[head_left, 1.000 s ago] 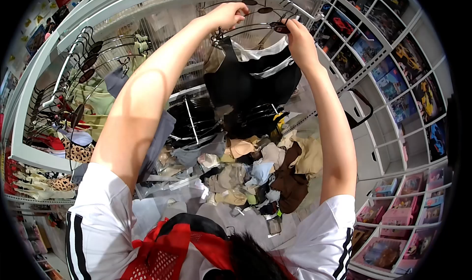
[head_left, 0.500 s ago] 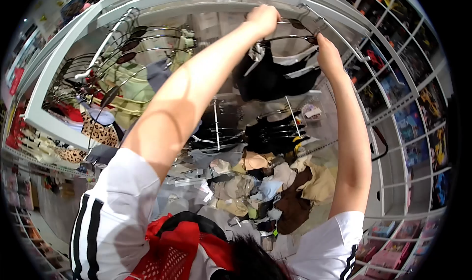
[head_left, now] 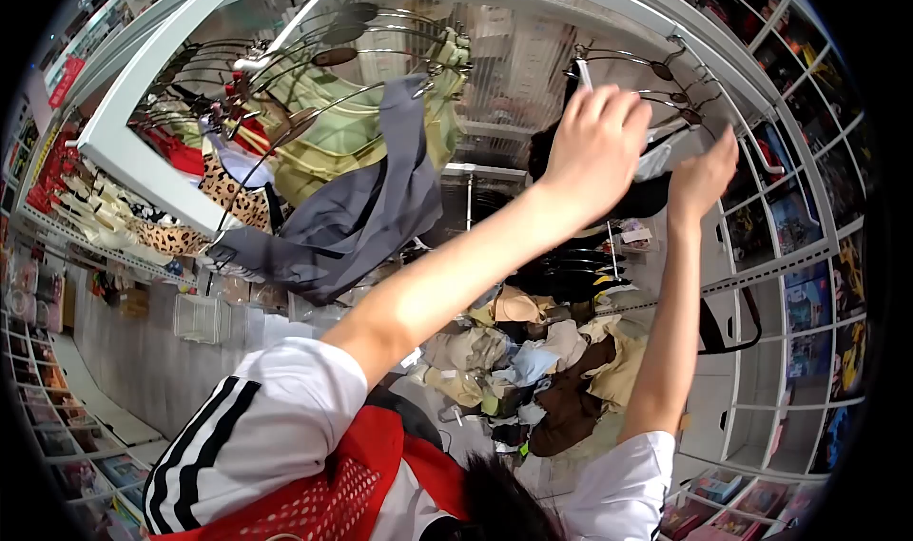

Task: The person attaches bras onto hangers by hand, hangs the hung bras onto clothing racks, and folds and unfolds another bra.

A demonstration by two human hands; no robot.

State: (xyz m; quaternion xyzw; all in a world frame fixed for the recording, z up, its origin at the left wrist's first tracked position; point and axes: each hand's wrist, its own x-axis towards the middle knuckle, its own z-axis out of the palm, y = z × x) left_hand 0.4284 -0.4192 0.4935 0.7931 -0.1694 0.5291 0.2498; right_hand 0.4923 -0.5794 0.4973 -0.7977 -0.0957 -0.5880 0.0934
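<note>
Three oval hanger discs (head_left: 661, 69) show at right (the hangers (head_left: 333, 57) at left overlap too much to count). There are two leopard-print garments (head_left: 230, 192), one large grey garment (head_left: 395, 194) and one floor basket (head_left: 201, 318).

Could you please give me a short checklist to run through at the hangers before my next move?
1. Left hand has a firm grip: cannot tell; its fingertips are not clearly visible.
2. Right hand is close to the right-side hangers: ok.
3. Black garment is in full view: not ok; the left hand covers part of it.
4. Every right-side hanger hook is seated on its rail: cannot tell; too small and blurred.
5. Grey garment is away from both hands: ok, it hangs over on the left.
6. Pile of loose garments is below the hands: ok.
</note>
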